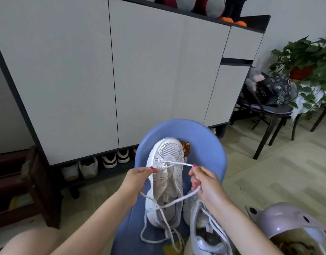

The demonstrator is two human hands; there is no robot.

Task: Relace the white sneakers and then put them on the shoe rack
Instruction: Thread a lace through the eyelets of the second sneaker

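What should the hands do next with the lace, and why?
Probably cross the two ends and feed them into the next eyelets: the left hand and right hand each pinch the white lace, which runs through only the sneaker's lowest eyelets.

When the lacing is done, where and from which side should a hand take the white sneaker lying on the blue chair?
Probably the heel collar of the white sneaker, from the near side and above. Its toe points away toward the cabinet, and its open mouth faces up at the near end, so fingers can hook inside. Loose lace trails there, so gather it first.
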